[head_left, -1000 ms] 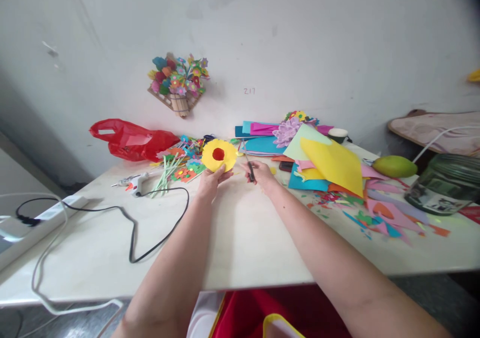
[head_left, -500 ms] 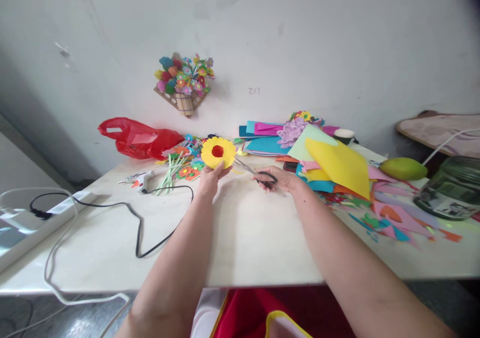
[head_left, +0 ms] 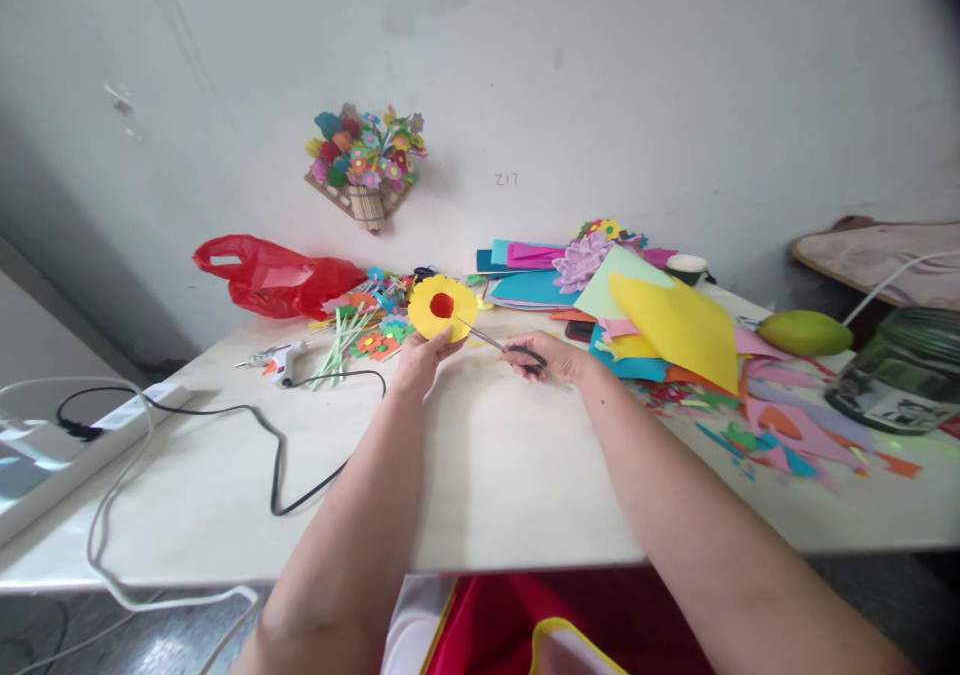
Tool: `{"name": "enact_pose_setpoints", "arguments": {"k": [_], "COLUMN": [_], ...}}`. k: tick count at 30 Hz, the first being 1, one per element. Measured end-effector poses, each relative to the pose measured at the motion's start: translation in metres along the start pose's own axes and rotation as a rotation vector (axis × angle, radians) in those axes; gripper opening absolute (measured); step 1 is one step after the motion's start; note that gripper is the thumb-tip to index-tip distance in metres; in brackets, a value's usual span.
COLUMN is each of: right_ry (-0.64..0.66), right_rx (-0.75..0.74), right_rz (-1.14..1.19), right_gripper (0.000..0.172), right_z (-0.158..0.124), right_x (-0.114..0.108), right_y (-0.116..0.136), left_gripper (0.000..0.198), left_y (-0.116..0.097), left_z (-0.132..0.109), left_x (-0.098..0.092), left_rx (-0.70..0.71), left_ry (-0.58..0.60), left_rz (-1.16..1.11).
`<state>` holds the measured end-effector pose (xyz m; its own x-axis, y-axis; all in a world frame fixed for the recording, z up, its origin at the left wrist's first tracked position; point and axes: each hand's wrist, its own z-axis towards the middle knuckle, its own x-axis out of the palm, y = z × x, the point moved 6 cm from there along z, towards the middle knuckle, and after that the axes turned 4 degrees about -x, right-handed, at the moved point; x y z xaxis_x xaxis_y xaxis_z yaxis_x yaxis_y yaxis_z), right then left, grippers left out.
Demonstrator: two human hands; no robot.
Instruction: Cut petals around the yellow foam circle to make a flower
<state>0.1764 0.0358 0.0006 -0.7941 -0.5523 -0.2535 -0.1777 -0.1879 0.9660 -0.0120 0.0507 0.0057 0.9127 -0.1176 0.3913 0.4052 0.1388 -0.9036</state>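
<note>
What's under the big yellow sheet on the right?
A pale green sheet shows at its left; blue and orange pieces stick out below its lower edge. Anything beneath its middle is covered, so can't tell.

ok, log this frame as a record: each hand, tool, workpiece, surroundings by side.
left hand: grips the yellow flower near its lower edge
right hand: holds scissors by the dark handles
workpiece: yellow, scalloped rim, red centre, held up facing the camera
tool: blades pointing at the flower's lower right; cutting contact unclear
table left: white glue gun, pale green strips, red plastic bag
table right: yellow sheet, green fruit, glass jar
wall: multicoloured flower bunch
</note>
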Motion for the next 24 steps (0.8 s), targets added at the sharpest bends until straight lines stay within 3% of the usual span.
{"name": "enact_pose_setpoints", "arguments": {"k": [4, 10, 24], "right_ry": [0.001, 0.001, -0.01], "right_rx": [0.009, 0.028, 0.023], "right_rz": [0.007, 0.027, -0.004], "right_gripper": [0.028, 0.027, 0.026], "right_z": [-0.0006, -0.0021, -0.0006], "right_x": [0.001, 0.0016, 0.0012], "right_y": [0.0012, 0.0007, -0.001], "left_gripper": [0.037, 0.045, 0.045], "left_y": [0.0027, 0.0047, 0.0051], "left_z": [0.0002, 0.0014, 0.0016], "left_x": [0.0003, -0.0004, -0.001], "left_rx": [-0.042, -0.049, -0.051], "left_ry": [0.041, 0.086, 0.081], "left_rz": [-0.004, -0.003, -0.023]}}
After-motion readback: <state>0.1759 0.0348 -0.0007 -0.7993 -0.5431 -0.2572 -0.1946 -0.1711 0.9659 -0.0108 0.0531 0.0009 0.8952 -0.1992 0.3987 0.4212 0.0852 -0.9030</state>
